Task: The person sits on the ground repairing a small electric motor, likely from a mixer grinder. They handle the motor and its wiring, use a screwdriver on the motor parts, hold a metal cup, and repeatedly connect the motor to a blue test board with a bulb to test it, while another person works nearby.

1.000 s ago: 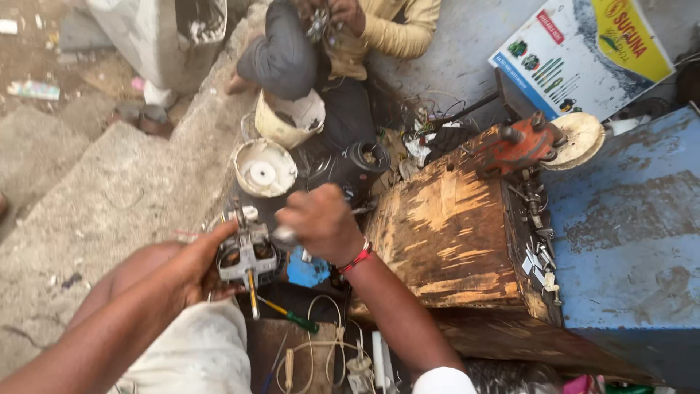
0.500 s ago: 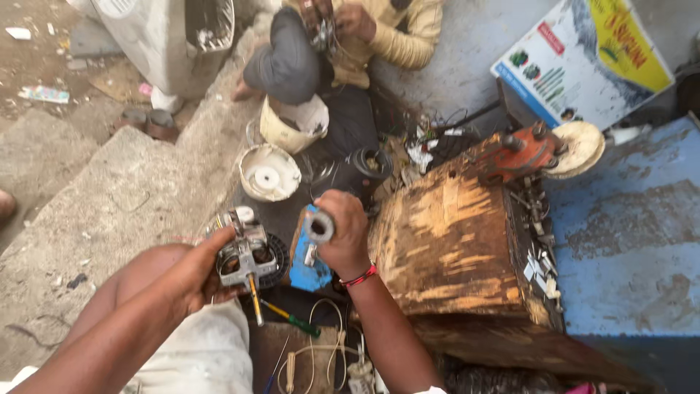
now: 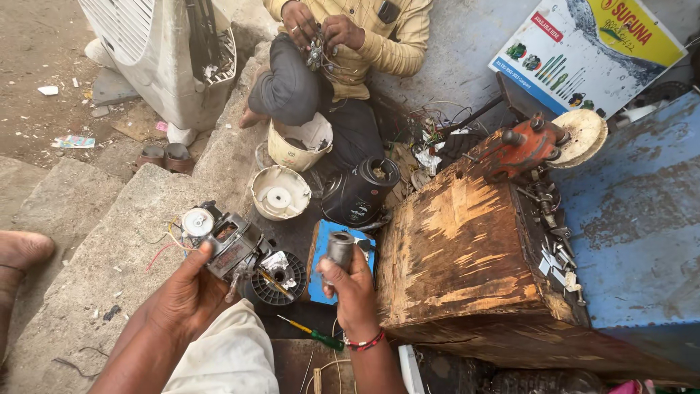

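Left hand (image 3: 191,292) clamps the small electric motor (image 3: 222,244), shaft end pointing away; right hand (image 3: 351,281), just right of it, grips an upright grey metal cylinder (image 3: 340,248).

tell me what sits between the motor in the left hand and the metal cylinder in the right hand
In the head view, a black round fan-like part lies between the small motor and the grey metal cylinder, lower down on the ground.
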Motion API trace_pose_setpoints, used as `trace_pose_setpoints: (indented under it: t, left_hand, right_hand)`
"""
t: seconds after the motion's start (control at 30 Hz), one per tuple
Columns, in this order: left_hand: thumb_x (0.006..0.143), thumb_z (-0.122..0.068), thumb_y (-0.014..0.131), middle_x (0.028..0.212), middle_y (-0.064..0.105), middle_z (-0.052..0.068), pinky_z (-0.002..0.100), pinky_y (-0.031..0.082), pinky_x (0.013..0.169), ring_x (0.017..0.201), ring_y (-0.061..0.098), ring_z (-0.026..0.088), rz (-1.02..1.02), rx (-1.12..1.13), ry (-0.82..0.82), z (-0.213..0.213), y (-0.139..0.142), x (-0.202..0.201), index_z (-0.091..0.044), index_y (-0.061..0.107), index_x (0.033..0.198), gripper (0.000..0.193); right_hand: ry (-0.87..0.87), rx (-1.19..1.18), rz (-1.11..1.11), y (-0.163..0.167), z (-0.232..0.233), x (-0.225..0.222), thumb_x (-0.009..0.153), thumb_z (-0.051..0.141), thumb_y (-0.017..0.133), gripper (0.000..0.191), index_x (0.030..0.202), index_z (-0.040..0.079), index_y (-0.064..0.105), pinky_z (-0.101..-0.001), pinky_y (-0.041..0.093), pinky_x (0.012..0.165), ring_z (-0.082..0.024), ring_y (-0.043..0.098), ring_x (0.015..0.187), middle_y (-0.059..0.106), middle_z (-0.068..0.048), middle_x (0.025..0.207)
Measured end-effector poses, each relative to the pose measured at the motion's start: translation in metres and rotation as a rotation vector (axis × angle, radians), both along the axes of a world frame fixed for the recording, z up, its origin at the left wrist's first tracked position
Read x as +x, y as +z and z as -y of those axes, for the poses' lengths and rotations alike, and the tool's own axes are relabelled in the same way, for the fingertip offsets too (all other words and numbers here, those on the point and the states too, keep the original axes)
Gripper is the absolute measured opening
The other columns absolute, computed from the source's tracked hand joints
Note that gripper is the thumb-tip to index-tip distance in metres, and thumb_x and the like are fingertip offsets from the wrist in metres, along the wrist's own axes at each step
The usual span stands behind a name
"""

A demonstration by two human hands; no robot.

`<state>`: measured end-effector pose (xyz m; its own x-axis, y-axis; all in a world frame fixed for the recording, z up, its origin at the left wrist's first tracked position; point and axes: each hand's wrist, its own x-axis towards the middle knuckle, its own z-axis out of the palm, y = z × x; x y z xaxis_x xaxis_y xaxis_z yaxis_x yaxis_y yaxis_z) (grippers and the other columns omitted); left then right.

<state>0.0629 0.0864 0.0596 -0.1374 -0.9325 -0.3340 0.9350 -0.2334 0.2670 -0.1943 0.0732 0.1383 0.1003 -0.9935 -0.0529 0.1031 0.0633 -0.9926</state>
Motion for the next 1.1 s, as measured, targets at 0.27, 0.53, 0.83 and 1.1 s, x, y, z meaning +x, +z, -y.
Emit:
trace_pose_setpoints:
  t: [0.27, 0.53, 0.83, 1.1]
  left_hand:
    - [0.081, -0.039, 0.08, 0.129, 0.07, 0.009, 0.049, 0.04, 0.117, 0.126, 0.062, 0.026, -0.071, -0.067, 0.134, -0.005, -0.005, 0.002, -0.01, 0.06, 0.134, 0.063]
    - [0.085, -0.042, 0.078, 0.13, 0.069, 0.007, 0.054, 0.043, 0.112, 0.126, 0.061, 0.028, -0.063, -0.153, 0.199, -0.003, -0.018, 0.014, -0.014, 0.061, 0.134, 0.059]
    - [0.079, -0.087, 0.047, 0.122, 0.071, 0.007, 0.048, 0.05, 0.097, 0.112, 0.068, 0.027, 0.107, 0.178, 0.14, -0.016, 0.034, 0.02, -0.021, 0.062, 0.132, 0.087]
    - [0.089, -0.085, 0.037, 0.118, 0.07, 0.007, 0.048, 0.056, 0.084, 0.105, 0.067, 0.026, 0.078, 0.12, 0.001, -0.019, 0.061, -0.002, -0.018, 0.06, 0.133, 0.084]
  right_hand:
    - [0.064, 0.102, -0.034, -0.008, -0.028, 0.048, 0.093, 0.027, 0.076, 0.046, 0.129, 0.003, 0.057, -0.0198, 0.043, 0.051, -0.005, 0.051, 0.06, 0.064, -0.001, 0.086]
    - [0.04, 0.042, -0.02, -0.016, -0.038, 0.054, 0.09, 0.026, 0.075, 0.05, 0.132, 0.005, 0.056, -0.0196, 0.047, 0.055, -0.004, 0.057, 0.07, 0.064, 0.0, 0.095]
    - [0.117, -0.462, -0.269, -0.002, -0.012, 0.037, 0.091, 0.009, 0.079, 0.044, 0.127, 0.006, 0.053, -0.0306, 0.058, 0.089, -0.014, 0.067, 0.099, 0.066, -0.005, 0.112]
    - [0.173, -1.274, -0.863, 0.048, 0.025, 0.052, 0.076, 0.009, 0.085, 0.054, 0.122, 0.012, 0.055, -0.043, 0.049, 0.084, -0.029, 0.065, 0.092, 0.066, -0.006, 0.112]
